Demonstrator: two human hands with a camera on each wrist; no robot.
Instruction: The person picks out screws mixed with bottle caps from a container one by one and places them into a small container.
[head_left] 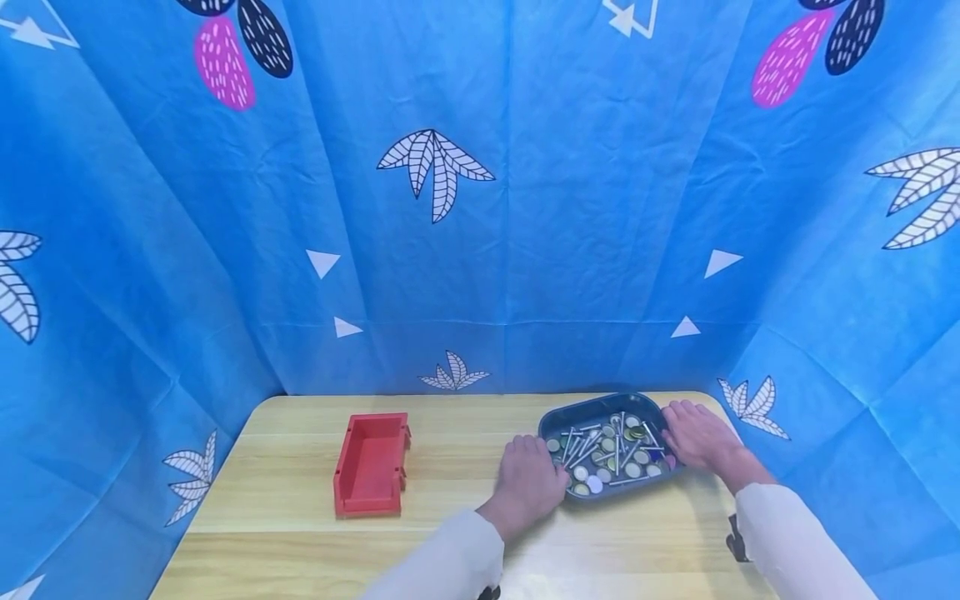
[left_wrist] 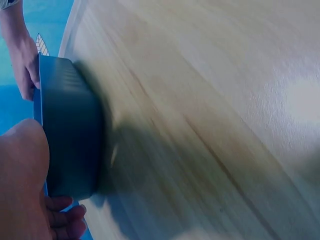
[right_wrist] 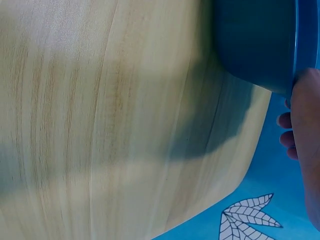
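Observation:
Both hands hold a dark blue-green plastic tray point(head_left: 615, 492) near the back right of the table. My left hand point(head_left: 528, 479) grips its left end, thumb at the rim and fingers along the outer wall. At the opposite end my right hand point(head_left: 697, 429) grips the rim; its curled fingertips point(right_wrist: 286, 131) show beside the tray in the right wrist view. Inside lie several long metal screws point(head_left: 581, 446) mixed with round bottle caps point(head_left: 633, 471), some pale and some coloured. From the left wrist view the tray's outer side point(left_wrist: 70, 130) stands close over the wood, casting a shadow.
A red open-fronted bin point(head_left: 371, 467) sits on the left part of the wooden table point(head_left: 285, 475). Blue patterned cloth point(head_left: 510, 250) hangs behind the table and along both sides, close to its back edge.

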